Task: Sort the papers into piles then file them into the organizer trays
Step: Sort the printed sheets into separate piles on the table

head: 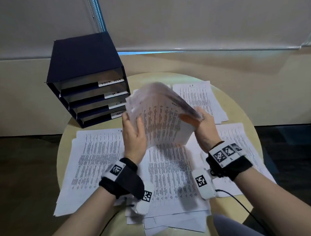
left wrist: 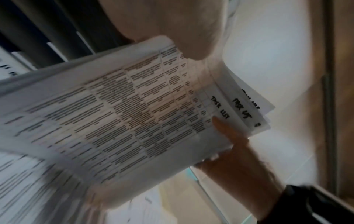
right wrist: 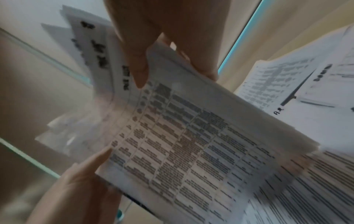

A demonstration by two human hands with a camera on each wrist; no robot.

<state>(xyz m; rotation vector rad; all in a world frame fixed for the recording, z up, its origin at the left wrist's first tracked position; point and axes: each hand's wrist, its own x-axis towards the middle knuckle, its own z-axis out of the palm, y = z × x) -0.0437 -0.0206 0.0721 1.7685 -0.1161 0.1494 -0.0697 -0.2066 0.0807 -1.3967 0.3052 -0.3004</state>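
Observation:
I hold a stack of printed papers (head: 162, 121) lifted off the round table (head: 156, 78), bowed upward and blurred. My left hand (head: 134, 133) grips its left edge, thumb on the printed face. On the right corner my right hand (head: 205, 122) pinches it, thumb on top. In the left wrist view the stack (left wrist: 114, 113) shows handwritten "TASK LIST" headings beside the right hand's thumb (left wrist: 226, 128). The right wrist view has the stack (right wrist: 191, 144) between my right hand (right wrist: 153, 30) and left hand (right wrist: 80, 181). The dark organizer (head: 83, 64) with several labelled trays stands at the back left.
Paper piles lie on the table: one at the left (head: 99, 157), one in the middle (head: 172, 180), one at the back right (head: 198, 97), one at the right (head: 242, 149). Loose sheets (head: 174, 223) hang over the near edge. A wall and blind stand behind.

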